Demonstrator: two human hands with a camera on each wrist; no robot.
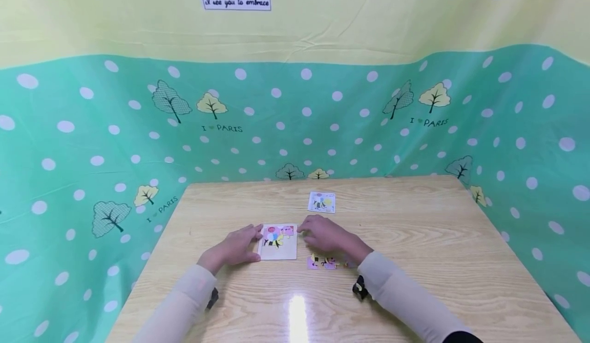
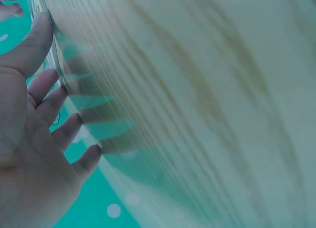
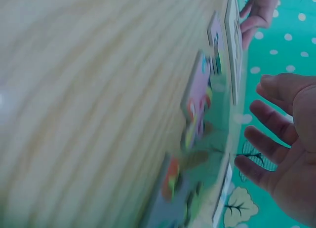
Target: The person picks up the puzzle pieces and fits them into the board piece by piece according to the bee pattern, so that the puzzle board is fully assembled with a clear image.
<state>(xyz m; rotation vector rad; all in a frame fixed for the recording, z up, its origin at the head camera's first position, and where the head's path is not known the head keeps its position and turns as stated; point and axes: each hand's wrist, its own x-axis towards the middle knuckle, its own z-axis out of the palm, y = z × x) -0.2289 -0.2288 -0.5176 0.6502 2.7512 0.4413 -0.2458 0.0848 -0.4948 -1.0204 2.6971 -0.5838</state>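
A square jigsaw puzzle board [image 1: 287, 251] lies on the table, its upper part filled with pink, yellow and blue pieces and its lower part bare. My left hand [image 1: 237, 245] spans the board's left edge, thumb near the lower corner and fingertips near the upper one; the left wrist view shows those fingers [image 2: 64, 132] spread and fairly straight against the tabletop. Near the board's upper right corner is my right hand [image 1: 322, 233], with loosely bent fingers [image 3: 271, 149] and no piece visible in them. Loose puzzle pieces [image 1: 330, 263] lie below that hand.
Behind the board lies a small picture card [image 1: 321, 202] with a similar coloured design. The wooden table [image 1: 239, 302] meets a green dotted cloth [image 1: 304, 128] at the back and sides. A black strap part [image 1: 360, 287] shows under the right wrist.
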